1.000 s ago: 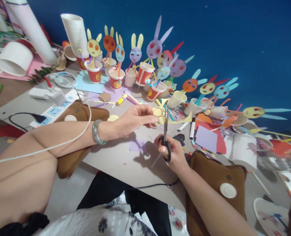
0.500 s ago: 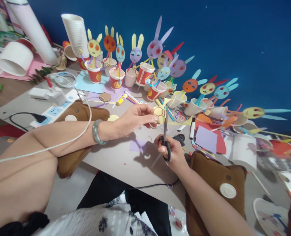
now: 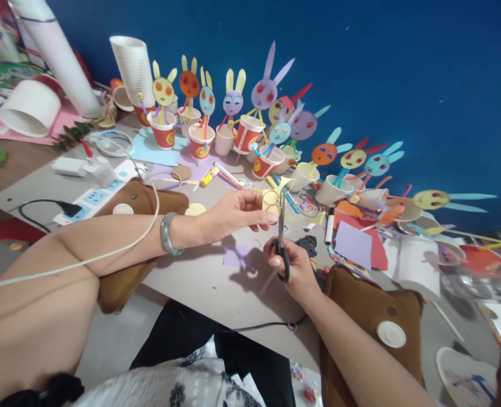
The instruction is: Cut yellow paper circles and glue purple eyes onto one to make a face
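Observation:
Between thumb and fingers, my left hand (image 3: 244, 213) pinches a small piece of yellow paper (image 3: 270, 198) with round outlines drawn on it. My right hand (image 3: 296, 268) grips black-handled scissors (image 3: 281, 249), their blades pointing up and touching the right side of the paper. A thin yellow strip sticks out above the blades. Both hands are raised over the grey table, and their shadow falls on it beside a purple paper square (image 3: 236, 255). A pale yellow paper disc (image 3: 196, 210) lies behind my left wrist.
Paper rabbits stand in paper cups (image 3: 201, 141) along the blue wall. A power strip (image 3: 93, 195) with a white cable crossing my left arm is at left. Brown cushions (image 3: 371, 316) lie at both sides. A black marker (image 3: 329, 226) and purple paper (image 3: 353, 244) are at right.
The yellow paper has turned slightly in my left hand, and the scissor blades have shifted against its edge. The whole view has tilted up a little.

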Tool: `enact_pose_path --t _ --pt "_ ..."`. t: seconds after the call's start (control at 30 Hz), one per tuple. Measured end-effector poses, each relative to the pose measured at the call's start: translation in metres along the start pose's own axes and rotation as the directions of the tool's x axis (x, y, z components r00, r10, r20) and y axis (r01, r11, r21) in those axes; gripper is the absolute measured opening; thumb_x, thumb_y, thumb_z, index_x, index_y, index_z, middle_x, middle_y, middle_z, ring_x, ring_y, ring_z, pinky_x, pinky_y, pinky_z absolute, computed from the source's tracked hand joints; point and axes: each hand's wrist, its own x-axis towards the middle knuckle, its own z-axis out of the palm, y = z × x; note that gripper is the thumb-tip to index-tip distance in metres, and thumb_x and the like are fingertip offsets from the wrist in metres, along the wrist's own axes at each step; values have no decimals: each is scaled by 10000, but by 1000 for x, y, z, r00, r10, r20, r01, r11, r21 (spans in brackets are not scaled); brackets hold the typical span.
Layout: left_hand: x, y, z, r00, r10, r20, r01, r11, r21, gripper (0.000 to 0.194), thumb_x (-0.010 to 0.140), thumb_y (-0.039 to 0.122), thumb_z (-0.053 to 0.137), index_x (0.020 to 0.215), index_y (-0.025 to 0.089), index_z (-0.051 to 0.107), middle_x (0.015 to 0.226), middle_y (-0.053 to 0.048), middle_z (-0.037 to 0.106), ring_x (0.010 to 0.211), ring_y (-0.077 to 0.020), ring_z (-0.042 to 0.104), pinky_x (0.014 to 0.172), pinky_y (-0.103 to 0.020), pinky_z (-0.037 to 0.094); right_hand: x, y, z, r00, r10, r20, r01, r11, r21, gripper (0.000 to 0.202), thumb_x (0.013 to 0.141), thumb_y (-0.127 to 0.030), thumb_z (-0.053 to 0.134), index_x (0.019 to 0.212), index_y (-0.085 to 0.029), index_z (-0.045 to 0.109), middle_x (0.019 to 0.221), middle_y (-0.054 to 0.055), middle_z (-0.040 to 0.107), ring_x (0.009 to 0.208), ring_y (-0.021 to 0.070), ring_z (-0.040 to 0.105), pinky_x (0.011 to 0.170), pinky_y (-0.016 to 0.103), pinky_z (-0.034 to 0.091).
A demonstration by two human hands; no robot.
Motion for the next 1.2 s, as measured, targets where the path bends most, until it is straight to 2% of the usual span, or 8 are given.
enact_pose_path --t 0.17,0.43,0.7,1.2 --pt "-1 0 0 1000 -15 22 14 999 37 316 803 392 806 830 119 649 754 -6 655 703 -73 615 678 -215 502 0 0 1 1000 12 11 -12 1000 -6 640 650 -821 714 641 -207 531 582 -34 470 555 120 375 549 286 331" --pt "0 -1 -2 1000 0 15 -1 996 91 230 847 316 758 811 119 644 727 -8 660 689 -70 616 674 -204 507 -1 0 0 999 -17 29 18 999 -32 619 686 -790 715 636 -210 507 607 -26 485 571 124 390 556 286 326" --pt "-2 0 -2 999 -38 38 31 985 168 163 876 257 704 831 113 640 726 -12 659 664 -73 617 647 -208 494 -1 3 -2 999 -31 38 34 997 -67 607 711 -784 692 642 -210 508 624 -20 495 583 130 409 563 288 329" --pt "-2 0 -1 999 27 31 -30 992 126 179 829 262 729 800 126 615 713 2 626 670 -68 586 650 -203 491 1 -2 -5 998 -26 52 30 997 -71 637 671 -809 709 623 -205 515 597 -20 505 560 124 404 545 284 327"
